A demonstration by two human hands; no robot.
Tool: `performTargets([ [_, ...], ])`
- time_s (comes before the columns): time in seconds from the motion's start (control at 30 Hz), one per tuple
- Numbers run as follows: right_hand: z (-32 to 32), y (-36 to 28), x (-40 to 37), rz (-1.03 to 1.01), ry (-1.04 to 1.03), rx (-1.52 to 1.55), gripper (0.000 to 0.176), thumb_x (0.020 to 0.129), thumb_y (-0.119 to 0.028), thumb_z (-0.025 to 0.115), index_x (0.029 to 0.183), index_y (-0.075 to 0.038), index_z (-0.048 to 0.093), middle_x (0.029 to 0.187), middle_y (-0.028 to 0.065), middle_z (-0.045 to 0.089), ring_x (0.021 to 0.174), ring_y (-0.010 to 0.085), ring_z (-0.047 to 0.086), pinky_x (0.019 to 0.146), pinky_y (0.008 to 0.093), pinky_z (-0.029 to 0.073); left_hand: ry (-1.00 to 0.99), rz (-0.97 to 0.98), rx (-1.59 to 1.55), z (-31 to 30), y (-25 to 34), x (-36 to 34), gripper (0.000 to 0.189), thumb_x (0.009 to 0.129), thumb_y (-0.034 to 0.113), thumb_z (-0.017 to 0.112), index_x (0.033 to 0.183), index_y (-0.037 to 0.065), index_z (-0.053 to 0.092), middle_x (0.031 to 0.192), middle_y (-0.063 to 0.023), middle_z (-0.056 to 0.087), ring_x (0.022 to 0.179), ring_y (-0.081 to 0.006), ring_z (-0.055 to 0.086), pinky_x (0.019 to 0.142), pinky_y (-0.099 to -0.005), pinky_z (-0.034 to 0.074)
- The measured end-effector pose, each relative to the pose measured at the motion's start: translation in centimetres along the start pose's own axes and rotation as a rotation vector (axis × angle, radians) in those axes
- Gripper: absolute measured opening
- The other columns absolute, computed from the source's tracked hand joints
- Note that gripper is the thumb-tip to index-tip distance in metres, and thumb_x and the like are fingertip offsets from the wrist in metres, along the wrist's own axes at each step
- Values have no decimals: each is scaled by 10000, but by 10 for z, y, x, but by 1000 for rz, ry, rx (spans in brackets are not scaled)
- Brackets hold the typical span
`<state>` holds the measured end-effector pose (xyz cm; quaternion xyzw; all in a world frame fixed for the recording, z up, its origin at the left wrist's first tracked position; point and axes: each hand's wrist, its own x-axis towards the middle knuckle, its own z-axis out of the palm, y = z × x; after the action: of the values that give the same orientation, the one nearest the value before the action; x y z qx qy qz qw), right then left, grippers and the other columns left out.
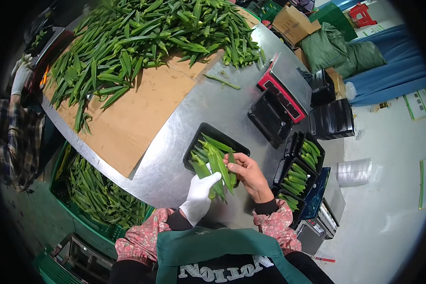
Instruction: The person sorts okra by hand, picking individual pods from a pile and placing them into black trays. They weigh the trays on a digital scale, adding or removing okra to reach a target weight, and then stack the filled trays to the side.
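Note:
My left hand, in a white glove, is closed around several green okra pods held over a black plastic tray. More okra lies in that tray beneath the held pods. Bare, my right hand pinches an okra pod at the right side of the bunch, thumb and fingers together. The tray rests on the metal table in front of me, its near part hidden by my hands and the pods.
A large okra heap covers brown cardboard at the back. To the right are a red scale, stacked black trays and okra-filled trays. A green crate of okra stands lower left. Another person's gloved hand is far left.

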<state>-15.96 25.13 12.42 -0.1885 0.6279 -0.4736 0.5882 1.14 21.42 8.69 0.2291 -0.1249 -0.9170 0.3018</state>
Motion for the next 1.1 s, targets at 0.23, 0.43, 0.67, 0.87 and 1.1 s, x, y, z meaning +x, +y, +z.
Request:
performTargets([
  [0.23,2,-4,12,-29,8,-67,313,924,-151,682,1182,-1,585,901,9,638,661,42,548,514,184,419,-76,-27,115,1,4,8,319,995,93,498,1287,-32,528,1106,-125,665,991,-186,645,869,-299,511],
  [0.43,-2,5,4,-19,16,-183,322,912,-205,706,1146,-19,586,857,-22,595,579,26,467,474,183,364,-100,-95,181,1,5,2,302,993,123,511,1254,-24,552,1089,-116,669,977,-173,641,845,-302,512],
  [0.67,-3,-3,-21,-45,78,-266,278,888,-188,731,1084,-40,602,878,-4,611,646,41,528,477,189,398,-156,-281,306,-15,-15,0,346,943,100,614,1267,-18,582,1086,-56,674,858,-90,600,772,-253,482],
  [0.87,-41,1,-6,-133,285,48,201,911,-157,699,1047,-47,602,897,48,644,651,124,628,472,246,522,131,32,194,-15,22,-19,467,953,72,569,1373,-98,454,1130,-150,659,994,-191,649,866,-309,529],
  [1.1,-39,26,31,-64,344,348,226,936,-181,672,1092,-67,555,967,78,649,801,185,653,502,249,532,320,285,193,-45,68,-25,427,970,104,562,1354,-65,486,1096,-144,667,934,-200,683,809,-291,547],
])
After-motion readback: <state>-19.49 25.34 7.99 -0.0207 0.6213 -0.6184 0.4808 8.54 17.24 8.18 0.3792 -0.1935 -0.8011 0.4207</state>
